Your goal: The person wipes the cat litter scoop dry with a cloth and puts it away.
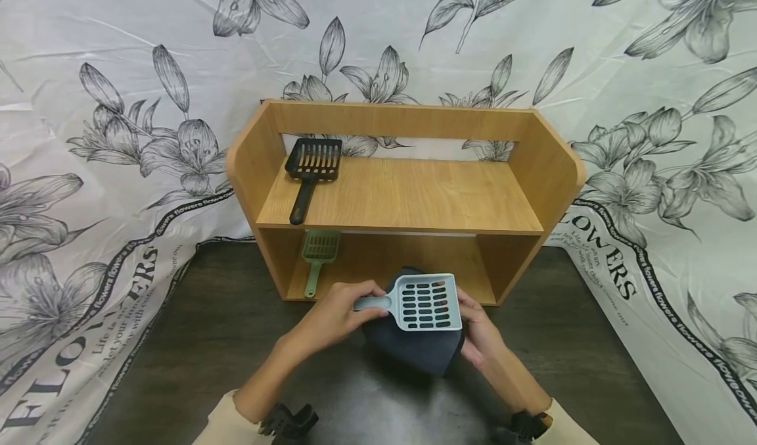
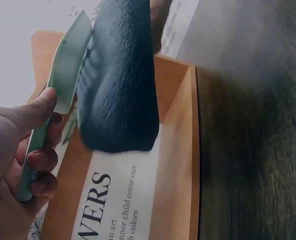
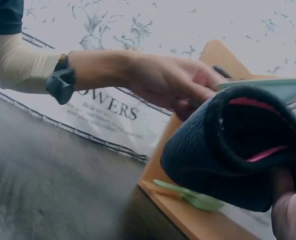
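My left hand (image 1: 334, 317) pinches the handle of a pale blue-grey litter scoop (image 1: 378, 302) between thumb and fingers. Its slotted head lies level, over a dark blue, thick cloth piece (image 1: 411, 350). In the left wrist view the scoop (image 2: 70, 70) stands close against the cloth's side. My right hand (image 1: 481, 333) grips the cloth at its right edge. The right wrist view shows the cloth (image 3: 187, 155) curved into a hollow tube with pink inside, the thumb at its opening. Some right fingers are hidden behind the scoop and cloth.
A two-level wooden shelf (image 1: 402, 195) stands behind the hands on a dark table (image 1: 195, 353). On its upper level lies a black slotted scoop (image 1: 304, 195). A green scoop (image 1: 315, 274) sits at the lower left. Flower-printed cloth (image 1: 148, 37) hangs behind.
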`<action>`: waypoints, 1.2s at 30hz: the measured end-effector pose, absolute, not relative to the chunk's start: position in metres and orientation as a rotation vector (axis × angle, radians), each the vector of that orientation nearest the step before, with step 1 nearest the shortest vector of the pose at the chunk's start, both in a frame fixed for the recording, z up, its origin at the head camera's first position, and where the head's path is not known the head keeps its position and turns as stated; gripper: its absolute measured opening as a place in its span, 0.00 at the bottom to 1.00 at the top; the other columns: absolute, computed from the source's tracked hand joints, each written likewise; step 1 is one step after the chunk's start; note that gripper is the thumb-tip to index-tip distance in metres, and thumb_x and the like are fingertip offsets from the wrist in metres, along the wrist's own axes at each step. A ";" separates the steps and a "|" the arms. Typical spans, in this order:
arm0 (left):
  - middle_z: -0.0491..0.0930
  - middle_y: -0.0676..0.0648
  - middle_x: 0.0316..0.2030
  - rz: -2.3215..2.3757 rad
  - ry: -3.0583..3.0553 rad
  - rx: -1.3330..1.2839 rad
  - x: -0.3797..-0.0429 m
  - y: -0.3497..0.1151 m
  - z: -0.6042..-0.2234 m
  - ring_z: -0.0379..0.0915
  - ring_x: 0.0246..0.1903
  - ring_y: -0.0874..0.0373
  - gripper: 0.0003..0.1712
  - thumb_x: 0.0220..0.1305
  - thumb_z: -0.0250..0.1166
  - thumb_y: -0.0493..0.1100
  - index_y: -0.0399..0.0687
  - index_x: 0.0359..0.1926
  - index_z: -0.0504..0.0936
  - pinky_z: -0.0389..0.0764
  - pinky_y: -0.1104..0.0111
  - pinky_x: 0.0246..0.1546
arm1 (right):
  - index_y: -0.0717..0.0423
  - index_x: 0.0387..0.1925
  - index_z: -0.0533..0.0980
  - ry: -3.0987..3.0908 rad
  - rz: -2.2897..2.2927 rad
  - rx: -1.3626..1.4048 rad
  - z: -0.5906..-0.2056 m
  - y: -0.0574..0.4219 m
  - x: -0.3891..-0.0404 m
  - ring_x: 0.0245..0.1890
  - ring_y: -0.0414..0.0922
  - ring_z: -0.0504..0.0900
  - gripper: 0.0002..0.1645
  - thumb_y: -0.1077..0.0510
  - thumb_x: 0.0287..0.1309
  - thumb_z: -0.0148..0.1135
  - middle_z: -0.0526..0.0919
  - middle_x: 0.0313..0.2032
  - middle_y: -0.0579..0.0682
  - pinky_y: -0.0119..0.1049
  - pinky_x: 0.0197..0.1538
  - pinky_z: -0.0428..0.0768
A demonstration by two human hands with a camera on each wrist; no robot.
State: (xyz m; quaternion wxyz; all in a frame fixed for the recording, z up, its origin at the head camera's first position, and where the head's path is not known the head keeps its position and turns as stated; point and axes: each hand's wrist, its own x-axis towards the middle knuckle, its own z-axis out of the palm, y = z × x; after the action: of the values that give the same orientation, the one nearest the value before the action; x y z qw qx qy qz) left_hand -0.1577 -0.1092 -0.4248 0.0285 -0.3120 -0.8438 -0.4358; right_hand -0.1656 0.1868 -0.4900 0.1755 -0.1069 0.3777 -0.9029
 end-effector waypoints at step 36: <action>0.86 0.49 0.29 -1.121 -2.625 -0.439 -0.163 -0.116 -0.429 0.73 0.23 0.63 0.11 0.66 0.77 0.42 0.42 0.44 0.85 0.75 0.69 0.25 | 0.69 0.56 0.80 2.430 -2.243 -0.798 -0.436 0.191 -0.122 0.49 0.40 0.80 0.21 0.78 0.61 0.67 0.83 0.52 0.52 0.27 0.49 0.79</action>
State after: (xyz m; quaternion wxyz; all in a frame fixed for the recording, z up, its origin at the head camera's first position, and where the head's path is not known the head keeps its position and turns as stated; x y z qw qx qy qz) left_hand -0.1629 -0.1156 -0.4290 0.1266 -0.1506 -0.9017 -0.3851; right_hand -0.1223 0.1914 -0.4361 -0.1301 -0.2326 0.7082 -0.6538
